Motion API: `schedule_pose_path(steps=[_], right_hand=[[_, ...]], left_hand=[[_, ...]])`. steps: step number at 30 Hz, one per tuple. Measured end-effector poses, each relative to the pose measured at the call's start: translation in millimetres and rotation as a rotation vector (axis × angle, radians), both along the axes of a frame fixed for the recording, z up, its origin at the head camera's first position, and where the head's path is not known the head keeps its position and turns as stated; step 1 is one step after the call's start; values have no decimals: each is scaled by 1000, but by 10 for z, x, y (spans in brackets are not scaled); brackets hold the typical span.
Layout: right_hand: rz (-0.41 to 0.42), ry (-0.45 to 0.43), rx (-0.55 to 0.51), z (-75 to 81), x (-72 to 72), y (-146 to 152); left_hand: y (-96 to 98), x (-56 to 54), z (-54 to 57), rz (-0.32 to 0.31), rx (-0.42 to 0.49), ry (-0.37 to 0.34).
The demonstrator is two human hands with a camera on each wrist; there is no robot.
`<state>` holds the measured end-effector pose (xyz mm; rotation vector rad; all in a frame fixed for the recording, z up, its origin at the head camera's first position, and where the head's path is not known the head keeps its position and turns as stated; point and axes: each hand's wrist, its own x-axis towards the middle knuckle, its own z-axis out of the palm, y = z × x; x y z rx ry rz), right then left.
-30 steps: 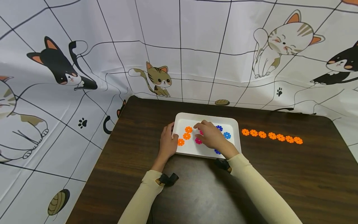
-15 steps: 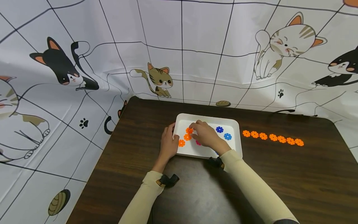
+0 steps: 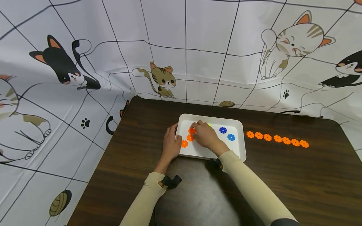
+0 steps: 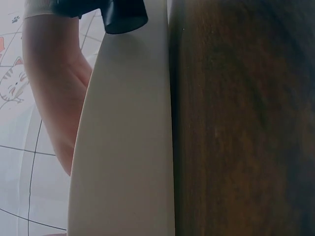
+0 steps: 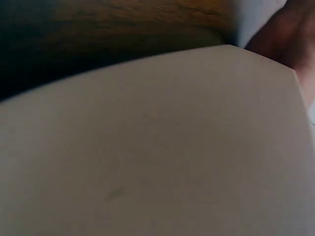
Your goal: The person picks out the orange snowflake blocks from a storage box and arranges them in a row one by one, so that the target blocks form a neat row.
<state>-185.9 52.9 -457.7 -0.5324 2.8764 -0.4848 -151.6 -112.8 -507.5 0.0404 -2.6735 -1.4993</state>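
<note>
My left hand (image 3: 171,142) grips the left side of a white tray (image 3: 240,144), thumb over the rim and fingers along the outside. Inside, three orange flower-shaped discs (image 3: 184,143) lie toward the left. My right hand (image 3: 205,135) reaches over the tray, and its thumb and fingertips pinch the farthest orange disc (image 3: 192,130). Right of that hand are a dark blue disc (image 3: 223,130) and a lighter blue disc (image 3: 231,137). A bit of yellow (image 3: 209,125) peeks out behind the knuckles. The tray's outer wall (image 4: 123,128) fills much of both wrist views, which hide the fingertips.
A row of several orange discs (image 3: 277,138) lies on the dark wooden table (image 3: 297,175) to the right of the tray. Behind and to the left hangs a white cloth (image 3: 203,62) printed with cats. Each wrist carries a black camera (image 3: 171,181).
My right hand has moved left across the tray to the farthest orange disc, uncovering the blue discs and hiding the pink ones. The left hand stays on the tray's side.
</note>
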Motion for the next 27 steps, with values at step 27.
schedule_pose_path(steps=[27], right_hand=[[-72, 37, -11, -115, -4, -95]], left_hand=[[-9, -8, -21, 8, 2, 7]])
